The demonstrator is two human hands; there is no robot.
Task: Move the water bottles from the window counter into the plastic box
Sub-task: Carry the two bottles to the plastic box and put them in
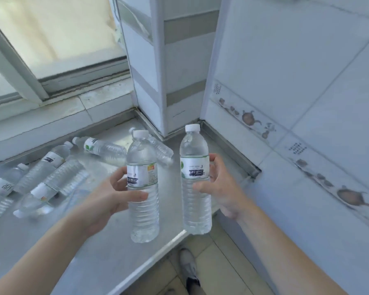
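Steel counter (107, 248), corner-walled, edge just below. Left hand (107, 199) gripping upright bottle (144, 188); right hand (219, 186) gripping second bottle (195, 179); others (51, 177) lying leftward.

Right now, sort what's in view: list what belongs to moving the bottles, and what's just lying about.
Part of the job:
- bottle in left hand
- bottle in right hand
- left hand
- right hand
- bottles lying on the counter
- counter

Just there:
- window
- tiled wall
- shoe

The plastic box isn't in view.
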